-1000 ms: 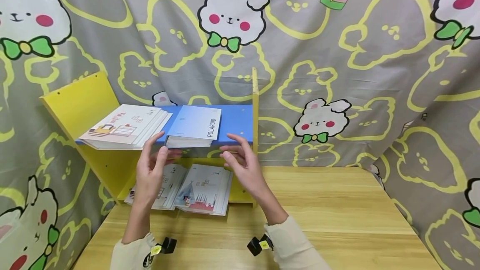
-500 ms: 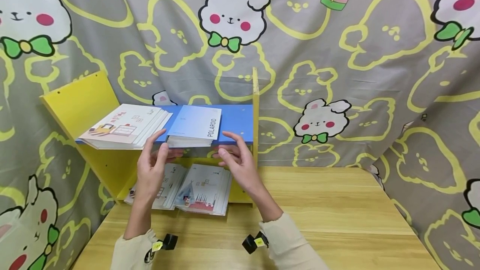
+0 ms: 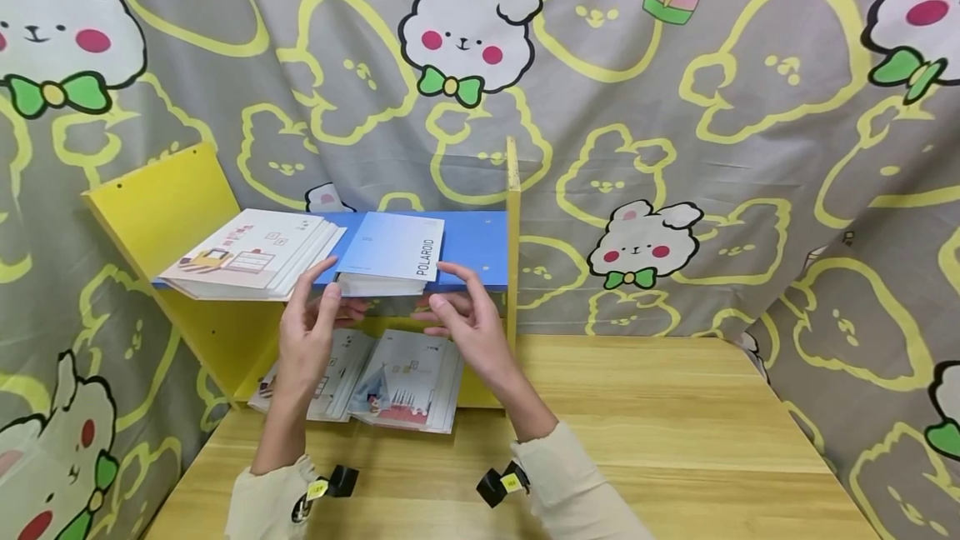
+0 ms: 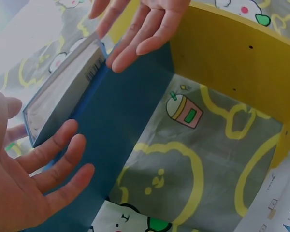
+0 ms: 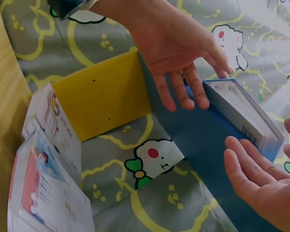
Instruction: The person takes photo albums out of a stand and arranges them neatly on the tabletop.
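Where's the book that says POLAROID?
In the head view, the POLAROID book lies on the blue shelf, just right of the white book there, with the left hand by its left side and the right hand by its right.

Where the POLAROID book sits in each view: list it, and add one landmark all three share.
Head: POLAROID book just left of centre, cover up.
Left wrist: POLAROID book in the upper left, barcode showing.
Right wrist: POLAROID book right of centre, around mid-height, barcode showing.
Shared landmark: the blue shelf it lies on.
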### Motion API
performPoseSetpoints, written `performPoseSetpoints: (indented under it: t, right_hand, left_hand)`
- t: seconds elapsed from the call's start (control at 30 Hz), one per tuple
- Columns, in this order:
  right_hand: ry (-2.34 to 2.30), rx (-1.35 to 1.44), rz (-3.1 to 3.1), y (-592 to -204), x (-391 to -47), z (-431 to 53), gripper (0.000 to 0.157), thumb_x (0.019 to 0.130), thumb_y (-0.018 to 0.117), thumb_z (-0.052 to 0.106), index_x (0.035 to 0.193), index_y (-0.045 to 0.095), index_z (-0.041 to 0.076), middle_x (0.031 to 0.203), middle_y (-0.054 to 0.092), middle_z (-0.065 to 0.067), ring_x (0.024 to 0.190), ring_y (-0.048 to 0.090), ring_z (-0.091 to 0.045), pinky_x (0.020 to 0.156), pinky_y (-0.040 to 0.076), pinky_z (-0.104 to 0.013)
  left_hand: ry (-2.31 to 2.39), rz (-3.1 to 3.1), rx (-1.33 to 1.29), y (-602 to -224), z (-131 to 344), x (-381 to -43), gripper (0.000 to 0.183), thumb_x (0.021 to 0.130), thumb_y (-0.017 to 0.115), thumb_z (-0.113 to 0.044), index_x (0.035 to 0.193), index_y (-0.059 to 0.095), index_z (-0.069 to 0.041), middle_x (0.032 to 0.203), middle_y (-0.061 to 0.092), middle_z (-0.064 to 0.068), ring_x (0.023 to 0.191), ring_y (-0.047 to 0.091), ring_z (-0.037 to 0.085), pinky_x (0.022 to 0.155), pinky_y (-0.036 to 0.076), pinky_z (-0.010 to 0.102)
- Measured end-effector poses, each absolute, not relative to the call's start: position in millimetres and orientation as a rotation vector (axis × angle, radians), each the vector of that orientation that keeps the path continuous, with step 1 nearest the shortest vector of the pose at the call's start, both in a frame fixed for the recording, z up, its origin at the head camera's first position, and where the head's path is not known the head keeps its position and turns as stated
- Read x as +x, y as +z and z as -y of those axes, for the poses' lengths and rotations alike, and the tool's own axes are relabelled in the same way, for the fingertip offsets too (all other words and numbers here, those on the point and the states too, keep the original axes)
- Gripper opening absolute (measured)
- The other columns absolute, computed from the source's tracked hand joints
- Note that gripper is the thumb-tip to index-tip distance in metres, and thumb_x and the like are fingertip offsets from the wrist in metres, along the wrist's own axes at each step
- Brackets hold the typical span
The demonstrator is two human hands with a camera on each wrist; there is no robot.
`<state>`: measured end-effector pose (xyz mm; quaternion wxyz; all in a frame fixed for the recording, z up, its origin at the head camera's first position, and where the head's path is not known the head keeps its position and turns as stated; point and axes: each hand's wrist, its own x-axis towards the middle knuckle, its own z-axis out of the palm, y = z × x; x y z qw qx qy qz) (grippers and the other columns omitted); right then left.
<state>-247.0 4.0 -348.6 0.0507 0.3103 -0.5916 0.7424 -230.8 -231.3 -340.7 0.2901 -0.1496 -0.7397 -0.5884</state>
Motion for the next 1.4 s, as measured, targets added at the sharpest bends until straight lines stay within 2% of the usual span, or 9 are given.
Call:
performPoseSetpoints:
  t: [0.13, 0.4, 0.53, 0.7, 0.93, 1.2, 1.4]
  right_hand:
    - [2.285, 0.945, 1.792, -346.5, -248.0, -0.4, 0.047, 0.109, 0.052, 0.018, 0.155, 0.039, 0.016, 0.118, 0.07, -0.023, 0.105, 0.071, -0.038, 0.089, 0.061, -0.047]
    - [2.322, 0.97, 1.779, -346.1, -252.4, 5.3, 0.046, 0.11, 0.05, 0.018, 0.154, 0.038, 0.015, 0.12, 0.064, -0.035, 0.105, 0.069, -0.047, 0.087, 0.061, -0.05]
    - [2.348, 0.975, 1.775, -345.6, -253.8, 7.7, 0.047, 0.11, 0.05, 0.019, 0.155, 0.037, 0.014, 0.119, 0.064, -0.035, 0.105, 0.069, -0.047, 0.087, 0.06, -0.05]
    - [2.401, 0.97, 1.761, -344.0, -254.8, 11.2, 0.047, 0.111, 0.049, 0.021, 0.155, 0.036, 0.015, 0.121, 0.065, -0.034, 0.105, 0.068, -0.048, 0.088, 0.06, -0.05]
    - [2.461, 0.952, 1.729, -340.7, -254.6, 17.4, 0.046, 0.111, 0.049, 0.022, 0.155, 0.035, 0.015, 0.123, 0.066, -0.032, 0.106, 0.067, -0.05, 0.087, 0.061, -0.048]
    - [2.635, 0.871, 1.627, -336.1, -254.2, 21.4, 0.042, 0.113, 0.042, 0.028, 0.151, 0.037, 0.012, 0.127, 0.063, -0.034, 0.106, 0.07, -0.042, 0.091, 0.059, -0.047]
    - [2.751, 0.83, 1.529, -334.2, -253.6, 22.1, 0.041, 0.114, 0.036, 0.029, 0.15, 0.038, 0.011, 0.127, 0.062, -0.037, 0.108, 0.07, -0.04, 0.092, 0.059, -0.048]
  left_hand:
    - [-1.6, 1.991, -0.415, -339.1, 231.9, -232.3, 0.044, 0.112, 0.044, -0.023, 0.155, 0.045, -0.014, 0.094, 0.07, 0.029, 0.078, 0.072, 0.023, 0.079, 0.062, 0.029]
    - [-1.593, 2.102, -0.442, -334.0, 232.8, -235.4, 0.048, 0.113, 0.036, -0.031, 0.16, 0.036, -0.02, 0.096, 0.07, 0.03, 0.076, 0.072, 0.02, 0.078, 0.062, 0.033]
    - [-1.605, 2.13, -0.442, -330.9, 231.5, -237.2, 0.048, 0.113, 0.035, -0.034, 0.16, 0.035, -0.024, 0.097, 0.07, 0.03, 0.074, 0.071, 0.021, 0.076, 0.063, 0.034]
    - [-1.617, 2.15, -0.43, -327.1, 230.4, -239.4, 0.049, 0.113, 0.035, -0.035, 0.16, 0.035, -0.023, 0.097, 0.069, 0.032, 0.071, 0.07, 0.022, 0.072, 0.063, 0.032]
    - [-1.677, 2.144, -0.436, -324.0, 228.2, -242.6, 0.049, 0.113, 0.035, -0.037, 0.159, 0.036, -0.024, 0.094, 0.07, 0.032, 0.064, 0.07, 0.024, 0.066, 0.063, 0.033]
    - [-1.746, 2.084, -0.408, -324.9, 224.7, -246.5, 0.047, 0.112, 0.039, -0.038, 0.155, 0.043, -0.021, 0.085, 0.065, 0.033, 0.058, 0.068, 0.025, 0.062, 0.062, 0.033]
    - [-1.786, 2.046, -0.395, -325.0, 223.5, -246.3, 0.046, 0.111, 0.042, -0.037, 0.153, 0.046, -0.019, 0.081, 0.066, 0.028, 0.059, 0.069, 0.023, 0.063, 0.063, 0.033]
